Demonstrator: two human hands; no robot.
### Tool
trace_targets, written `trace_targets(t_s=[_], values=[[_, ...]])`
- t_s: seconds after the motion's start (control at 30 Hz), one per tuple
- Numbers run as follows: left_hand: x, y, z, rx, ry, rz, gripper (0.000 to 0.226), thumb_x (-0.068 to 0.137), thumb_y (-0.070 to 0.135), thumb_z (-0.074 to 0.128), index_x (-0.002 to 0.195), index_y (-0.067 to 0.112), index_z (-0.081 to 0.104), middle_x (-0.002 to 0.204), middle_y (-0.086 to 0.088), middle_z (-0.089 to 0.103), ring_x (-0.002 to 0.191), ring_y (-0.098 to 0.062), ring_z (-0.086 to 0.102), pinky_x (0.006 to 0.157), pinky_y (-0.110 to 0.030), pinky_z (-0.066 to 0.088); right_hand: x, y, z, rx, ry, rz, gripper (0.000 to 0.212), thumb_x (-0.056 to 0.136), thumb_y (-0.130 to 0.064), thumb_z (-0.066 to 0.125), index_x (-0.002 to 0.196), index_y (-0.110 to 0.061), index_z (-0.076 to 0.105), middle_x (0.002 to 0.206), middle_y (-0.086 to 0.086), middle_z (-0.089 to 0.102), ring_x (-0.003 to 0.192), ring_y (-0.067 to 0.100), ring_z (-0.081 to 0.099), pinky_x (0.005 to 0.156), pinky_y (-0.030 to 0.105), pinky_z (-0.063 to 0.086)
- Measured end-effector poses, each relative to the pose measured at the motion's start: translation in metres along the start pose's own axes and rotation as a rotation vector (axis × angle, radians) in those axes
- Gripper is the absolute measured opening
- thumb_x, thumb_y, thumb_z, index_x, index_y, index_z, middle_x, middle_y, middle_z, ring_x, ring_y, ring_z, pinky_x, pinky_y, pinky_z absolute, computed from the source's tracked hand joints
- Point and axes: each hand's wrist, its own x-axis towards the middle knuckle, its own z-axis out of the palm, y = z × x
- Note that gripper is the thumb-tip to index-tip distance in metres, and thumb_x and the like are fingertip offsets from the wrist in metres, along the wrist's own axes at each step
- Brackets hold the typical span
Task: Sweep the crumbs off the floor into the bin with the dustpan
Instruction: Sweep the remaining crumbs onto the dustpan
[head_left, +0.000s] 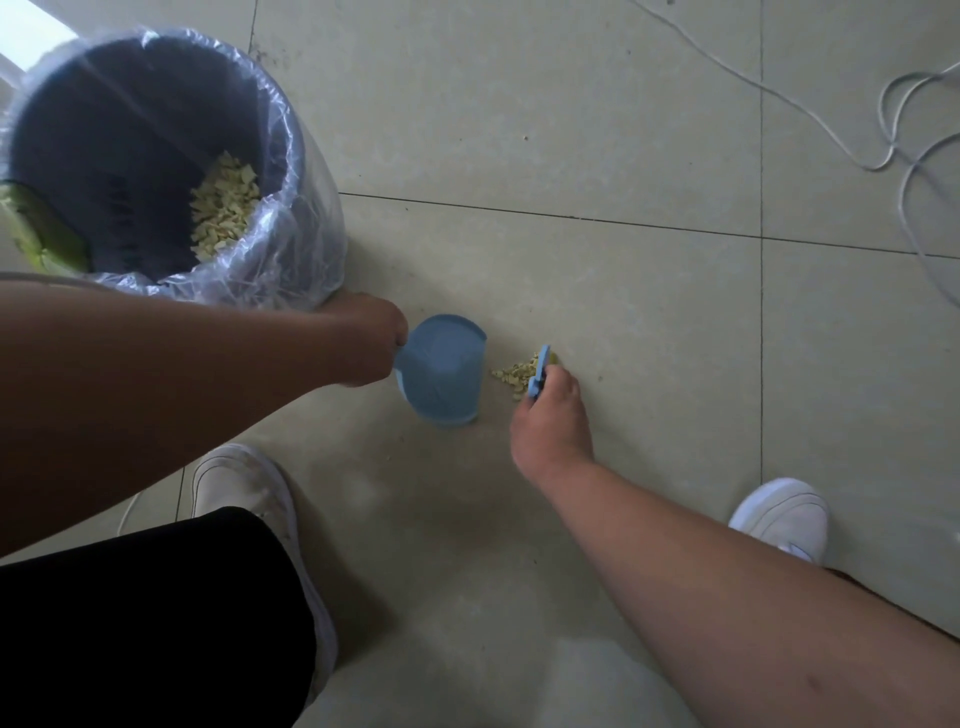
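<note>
- Down on the floor, left hand fingers curl round the dustpan handle;
- right hand fingers pinch the brush, touching the crumbs beside the dustpan's mouth.

Honestly nothing readable anywhere here, no words, numbers or logos that I can make out. The only thing that looks like it might carry print is the green packaging stuck in the bin at the upper left of the frame, and it's just green and yellow-ish patches from where I'm standing, way too blurry to tell if there's any lettering. The blue dustpan in the middle of the frame and the white shoes at the bottom look plain, no brand marks visible.
</note>
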Motion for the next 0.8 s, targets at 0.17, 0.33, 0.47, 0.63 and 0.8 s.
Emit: trace_targets(t_s=[0.17,0.33,0.47,0.63,0.8], values=[[0.000,0.003,0.005,-0.047,-0.015,-0.010,0.033,0.093,0.015,0.059,0.121,0.028,0.072,0.119,0.002,0.070,0.098,-0.021,0.064,0.072,-0.026,0.046,-0.005,-0.027,0.018,0.072,-0.040,-0.021,0.037,0.099,-0.010,0.049,0.135,-0.003,0.054,0.130,0.020,0.056,0.119,0.037,0.056,0.098,0.037,0.043],[0.000,0.002,0.012,0.013,-0.008,0.022,0.028,0.092,0.014,0.060,0.116,0.022,0.073,0.117,-0.001,0.072,0.107,-0.025,0.068,0.083,-0.030,0.054,-0.016,-0.053,0.032,0.064,-0.173,-0.101,0.041,0.100,-0.009,0.048,0.141,-0.005,0.051,0.135,0.021,0.054,0.121,0.039,0.055,0.099,0.042,0.046],[0.001,-0.004,0.022,0.017,-0.022,0.049,0.020,0.090,0.015,0.060,0.105,0.020,0.072,0.110,-0.003,0.072,0.103,-0.027,0.068,0.081,-0.032,0.053,-0.020,-0.054,0.030,0.052,-0.194,-0.181,0.036,0.097,-0.010,0.051,0.132,-0.006,0.056,0.126,0.020,0.059,0.113,0.039,0.057,0.091,0.039,0.046],[-0.004,-0.011,0.035,0.035,-0.063,0.059,0.021,0.091,0.015,0.059,0.108,0.019,0.071,0.113,-0.004,0.071,0.108,-0.027,0.068,0.077,-0.027,0.047,0.000,-0.032,-0.001,0.082,-0.070,-0.186,0.034,0.097,-0.014,0.053,0.129,-0.010,0.061,0.114,0.015,0.068,0.101,0.031,0.063,0.075,0.024,0.036],[-0.013,-0.019,0.045,0.065,-0.112,0.033,0.027,0.091,0.019,0.058,0.116,0.020,0.067,0.120,-0.001,0.070,0.112,-0.025,0.068,0.081,-0.030,0.052,0.050,-0.004,-0.039,-0.040,0.086,-0.189,0.031,0.093,-0.006,0.054,0.121,-0.007,0.067,0.113,0.019,0.069,0.104,0.036,0.062,0.082,0.034,0.041]])
